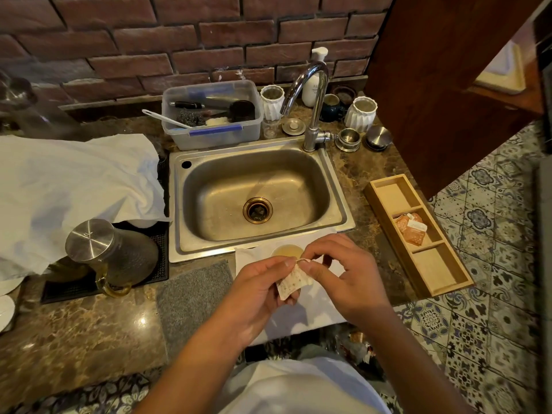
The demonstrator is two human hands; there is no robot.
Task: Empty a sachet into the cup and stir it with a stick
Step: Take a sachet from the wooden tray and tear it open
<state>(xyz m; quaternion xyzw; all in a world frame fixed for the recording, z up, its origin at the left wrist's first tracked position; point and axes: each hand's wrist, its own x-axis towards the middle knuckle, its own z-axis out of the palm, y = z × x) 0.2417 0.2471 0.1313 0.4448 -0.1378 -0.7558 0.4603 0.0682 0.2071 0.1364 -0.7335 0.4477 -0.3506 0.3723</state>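
Early stage: left hand (260, 282) and right hand (340, 273) pinch the sachet (291, 283) top just near of the cup (287, 251), apparently still unemptied; pouring and stirring remain, no stick visible

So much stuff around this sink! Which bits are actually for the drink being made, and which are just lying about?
For the job:
sachet, pinched by the left hand and right hand
cup of pale liquid behind it
No stirring stick is visible.

Just lying about:
sink
tap
plastic tub of cleaning tools
glass jug
wooden tray with orange packets
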